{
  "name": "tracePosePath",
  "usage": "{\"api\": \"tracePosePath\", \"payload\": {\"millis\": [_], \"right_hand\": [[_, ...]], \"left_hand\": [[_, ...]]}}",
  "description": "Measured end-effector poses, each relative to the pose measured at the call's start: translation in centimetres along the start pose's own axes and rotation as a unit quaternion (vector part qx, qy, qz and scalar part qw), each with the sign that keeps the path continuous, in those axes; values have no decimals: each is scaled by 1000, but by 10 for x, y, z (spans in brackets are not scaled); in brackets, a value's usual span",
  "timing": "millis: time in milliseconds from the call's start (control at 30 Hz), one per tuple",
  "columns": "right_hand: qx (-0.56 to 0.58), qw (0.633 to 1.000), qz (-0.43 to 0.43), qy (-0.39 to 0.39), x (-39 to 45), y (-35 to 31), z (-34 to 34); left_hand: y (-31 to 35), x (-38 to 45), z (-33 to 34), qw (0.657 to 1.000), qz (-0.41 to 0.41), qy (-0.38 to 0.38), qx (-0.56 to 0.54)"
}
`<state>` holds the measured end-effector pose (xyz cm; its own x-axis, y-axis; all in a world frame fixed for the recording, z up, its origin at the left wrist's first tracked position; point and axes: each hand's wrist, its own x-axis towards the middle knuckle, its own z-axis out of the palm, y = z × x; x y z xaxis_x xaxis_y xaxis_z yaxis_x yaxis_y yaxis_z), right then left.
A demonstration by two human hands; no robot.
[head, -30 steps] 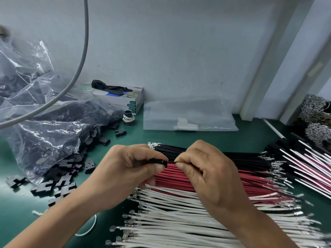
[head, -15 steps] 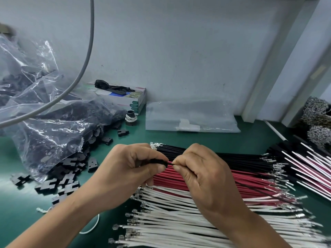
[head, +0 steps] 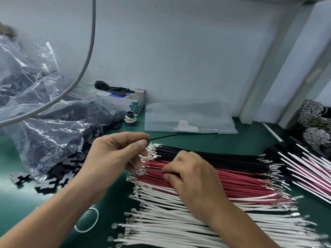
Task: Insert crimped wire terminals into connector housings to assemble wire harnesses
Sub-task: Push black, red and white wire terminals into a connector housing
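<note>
Hands have parted: half a second ago I had both pinched together at the housing, and now my right hand (head: 192, 173) has dropped onto the red wires (head: 232, 178), fingers curled to pinch one. So the black wire (head: 182, 135) looks seated. My left hand (head: 116, 154) grips the housing, mostly hidden, just above the red wires, black wire trailing right over the tabletop (head: 250, 140).

Flat cardboard tissue-style box (head: 133, 101) against pale wall, crumpled black glove-like rag (head: 111, 88) on top. Small black spool (head: 130, 119) (white bands round it) just beside. Grey cable (head: 89, 51) hangs overhead. White rubber loop (head: 87, 221) on green mat (head: 250, 140).
</note>
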<state>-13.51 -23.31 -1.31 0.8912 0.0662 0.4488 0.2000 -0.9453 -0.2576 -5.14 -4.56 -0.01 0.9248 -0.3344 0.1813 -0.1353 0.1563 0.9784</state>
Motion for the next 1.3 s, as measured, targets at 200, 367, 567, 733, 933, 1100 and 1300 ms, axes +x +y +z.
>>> {"api": "tracePosePath", "payload": {"millis": [200, 367, 567, 733, 933, 1100, 1300], "right_hand": [[-26, 1000, -11, 13, 0, -3, -3], [33, 998, 17, 43, -1, 7, -14], [107, 986, 3, 128, -6, 10, -28], [138, 978, -21, 158, -6, 3, -26], [162, 971, -17, 173, -7, 2, -26], [160, 973, -10, 164, -7, 2, -28], [134, 976, -11, 172, -6, 2, -29]], "left_hand": [[-4, 3, 0, 1000, 4, -6, -4], [-3, 6, -3, 1000, -10, 4, -20], [4, 2, -3, 990, -70, -77, -91], [8, 0, -2, 983, -88, -119, -111], [9, 0, 0, 975, -107, -134, -141], [10, 0, 0, 971, -115, -140, -153], [9, 0, 0, 968, -128, -147, -157]]}}
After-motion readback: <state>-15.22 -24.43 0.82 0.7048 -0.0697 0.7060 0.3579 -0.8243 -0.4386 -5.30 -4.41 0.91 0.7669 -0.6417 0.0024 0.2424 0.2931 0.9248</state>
